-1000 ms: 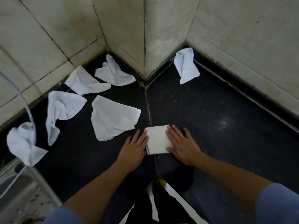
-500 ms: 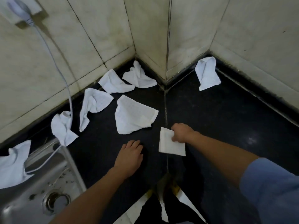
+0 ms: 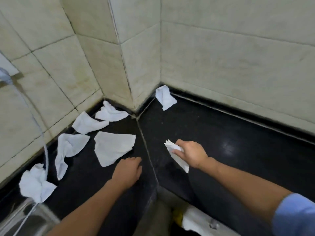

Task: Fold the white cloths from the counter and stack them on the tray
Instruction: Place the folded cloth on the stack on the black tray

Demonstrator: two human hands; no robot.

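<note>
**Now gripping the folded cloth in the right hand**

Now curling the right hand round the folded cloth, thumb and fingers closing on its upper half, just right of the counter seam. Holding it at a slant, with the top corners fanning out past the fingertips toward the wall and the lower corner hanging out below the wrist. Possibly brushing the black counter with that lower corner, though impossible to tell.

Resting the left hand palm down on the counter just left of the seam, fingers loosely bent, holding nothing. Sitting near the folded cloth but apart from it, with the seam between.

Also looking down on 6 loose cloths across the counter:
- the flat cloth, spread open just beyond the left fingertips
- the twisted cloth, long and rumpled, further left
- the wall-side cloth and the corner cloth, touching each other along the base of the tiled wall
- the sink-side cloth, slumping beside the steel sink at the lower left, under a white cord
- the far cloth, alone in the other corner, beyond the right hand and well apart from the grip

Showing a blue sleeve at the right edge.
</note>
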